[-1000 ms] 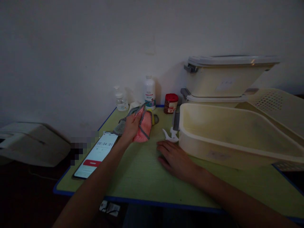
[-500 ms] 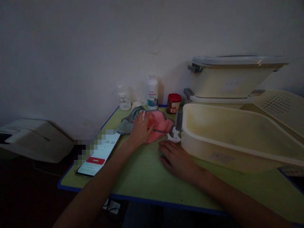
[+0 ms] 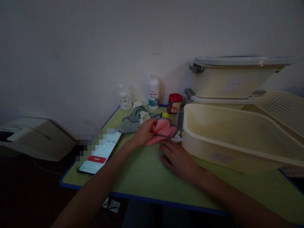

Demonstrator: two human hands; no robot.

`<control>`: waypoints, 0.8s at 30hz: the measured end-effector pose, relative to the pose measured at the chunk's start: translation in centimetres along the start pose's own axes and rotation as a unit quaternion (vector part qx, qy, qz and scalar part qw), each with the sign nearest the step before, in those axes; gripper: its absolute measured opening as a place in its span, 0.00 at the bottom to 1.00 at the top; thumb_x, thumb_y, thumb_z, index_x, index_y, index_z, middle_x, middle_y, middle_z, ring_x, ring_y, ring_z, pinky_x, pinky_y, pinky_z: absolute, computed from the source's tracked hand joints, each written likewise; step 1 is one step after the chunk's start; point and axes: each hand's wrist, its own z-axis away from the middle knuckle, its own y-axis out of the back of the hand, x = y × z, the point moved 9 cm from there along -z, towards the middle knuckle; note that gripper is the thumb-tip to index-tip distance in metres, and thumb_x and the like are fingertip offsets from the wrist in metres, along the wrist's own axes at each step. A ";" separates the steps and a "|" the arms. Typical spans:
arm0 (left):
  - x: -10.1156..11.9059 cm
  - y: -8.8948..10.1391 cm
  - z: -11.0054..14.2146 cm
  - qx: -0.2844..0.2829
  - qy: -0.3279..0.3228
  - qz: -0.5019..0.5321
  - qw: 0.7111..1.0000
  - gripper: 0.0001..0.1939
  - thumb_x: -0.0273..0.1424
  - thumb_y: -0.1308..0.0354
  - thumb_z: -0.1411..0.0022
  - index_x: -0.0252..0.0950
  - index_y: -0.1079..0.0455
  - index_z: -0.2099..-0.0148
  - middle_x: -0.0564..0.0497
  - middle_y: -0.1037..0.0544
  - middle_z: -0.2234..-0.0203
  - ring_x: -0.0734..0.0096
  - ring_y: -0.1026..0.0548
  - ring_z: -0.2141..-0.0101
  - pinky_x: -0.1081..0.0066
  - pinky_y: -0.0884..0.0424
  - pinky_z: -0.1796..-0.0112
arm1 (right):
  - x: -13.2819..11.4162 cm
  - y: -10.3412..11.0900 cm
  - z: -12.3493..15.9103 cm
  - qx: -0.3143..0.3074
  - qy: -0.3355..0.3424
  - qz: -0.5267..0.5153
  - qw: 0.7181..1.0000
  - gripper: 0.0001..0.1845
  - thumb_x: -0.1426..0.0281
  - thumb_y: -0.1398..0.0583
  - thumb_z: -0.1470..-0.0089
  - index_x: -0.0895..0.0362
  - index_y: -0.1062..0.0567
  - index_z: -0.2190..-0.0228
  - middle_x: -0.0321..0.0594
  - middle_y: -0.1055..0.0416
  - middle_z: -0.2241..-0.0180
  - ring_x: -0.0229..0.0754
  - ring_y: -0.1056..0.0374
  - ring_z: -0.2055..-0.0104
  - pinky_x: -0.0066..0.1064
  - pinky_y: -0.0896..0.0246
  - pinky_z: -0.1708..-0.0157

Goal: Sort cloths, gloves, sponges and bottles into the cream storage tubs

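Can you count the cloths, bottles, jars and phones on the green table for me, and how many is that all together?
Cloths: 2 (pink cloth, grey cloth; the bunched folds could hide more)
Bottles: 2 (white bottle, pump bottle)
Jars: 1 (red-lidded jar)
Phones: 1 (phone)
Total I can see: 6

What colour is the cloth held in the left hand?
The cloth is pink, edged in a dark-and-light check; the head view shows it best.
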 end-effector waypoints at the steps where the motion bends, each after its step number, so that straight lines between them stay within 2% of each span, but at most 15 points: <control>1: -0.1 0.4 -0.1 0.016 0.011 0.044 0.999 0.16 0.19 0.44 0.57 0.34 0.36 0.63 0.52 0.29 0.68 0.68 0.30 0.65 0.69 0.34 0.63 | 0.0 0.0 0.0 0.002 0.000 0.000 1.000 0.09 0.73 0.43 0.46 0.62 0.29 0.62 0.51 0.33 0.55 0.50 0.36 0.52 0.45 0.37 0.52; 4: -0.9 1.8 -0.3 0.065 0.054 0.178 0.980 0.15 0.24 0.38 0.60 0.34 0.38 0.68 0.56 0.32 0.73 0.72 0.31 0.68 0.71 0.34 0.65 | 0.1 0.1 0.0 0.009 -0.007 0.000 1.000 0.10 0.73 0.43 0.47 0.61 0.29 0.61 0.53 0.36 0.50 0.52 0.38 0.49 0.46 0.38 0.51; 7: -2.2 2.7 -0.2 0.114 0.123 0.310 0.936 0.14 0.33 0.38 0.55 0.34 0.38 0.68 0.56 0.32 0.75 0.73 0.31 0.72 0.71 0.33 0.68 | 0.2 0.2 0.1 0.014 -0.013 -0.012 1.000 0.16 0.73 0.44 0.47 0.61 0.32 0.55 0.54 0.40 0.45 0.52 0.42 0.44 0.48 0.41 0.48; 10: -3.0 2.8 0.4 0.156 0.186 0.414 0.878 0.15 0.37 0.41 0.50 0.34 0.35 0.62 0.51 0.27 0.70 0.71 0.28 0.70 0.71 0.30 0.68 | 0.4 0.2 0.1 0.005 -0.027 -0.036 0.999 0.21 0.74 0.44 0.48 0.61 0.36 0.51 0.54 0.39 0.46 0.51 0.41 0.45 0.46 0.40 0.48; 13: -2.9 2.2 0.7 0.151 0.225 0.452 0.850 0.13 0.36 0.43 0.47 0.34 0.33 0.61 0.48 0.24 0.68 0.69 0.26 0.69 0.69 0.29 0.67 | 1.0 0.1 0.2 0.009 -0.056 -0.073 0.996 0.20 0.75 0.45 0.50 0.61 0.38 0.53 0.53 0.34 0.52 0.50 0.36 0.50 0.44 0.37 0.53; 16: -2.6 2.1 0.8 0.146 0.228 0.435 0.859 0.11 0.34 0.42 0.47 0.33 0.32 0.62 0.48 0.23 0.68 0.70 0.26 0.69 0.70 0.29 0.67 | 1.6 0.6 0.5 0.066 -0.070 -0.111 0.989 0.16 0.75 0.46 0.49 0.60 0.40 0.57 0.51 0.32 0.59 0.48 0.32 0.58 0.42 0.33 0.61; 20: -2.3 2.2 0.7 0.122 0.214 0.397 0.884 0.12 0.35 0.42 0.49 0.32 0.31 0.63 0.48 0.23 0.68 0.69 0.26 0.70 0.71 0.30 0.69 | 1.6 2.2 1.1 0.183 -0.038 -0.127 0.974 0.18 0.75 0.47 0.48 0.60 0.44 0.54 0.50 0.32 0.62 0.46 0.30 0.63 0.40 0.33 0.65; 22: -2.0 1.9 0.7 0.088 0.210 0.379 0.897 0.14 0.36 0.41 0.50 0.32 0.30 0.63 0.47 0.23 0.68 0.69 0.26 0.70 0.71 0.31 0.70 | 1.4 2.3 1.1 0.194 -0.028 -0.124 0.973 0.23 0.75 0.47 0.49 0.61 0.46 0.50 0.48 0.31 0.64 0.44 0.31 0.66 0.38 0.33 0.68; 24: -1.5 1.2 0.8 0.031 0.205 0.361 0.909 0.16 0.38 0.40 0.51 0.32 0.30 0.62 0.47 0.23 0.68 0.69 0.27 0.71 0.71 0.31 0.71 | 1.3 1.9 0.9 0.161 -0.034 -0.117 0.979 0.29 0.75 0.47 0.49 0.62 0.49 0.46 0.44 0.30 0.67 0.42 0.31 0.70 0.34 0.35 0.70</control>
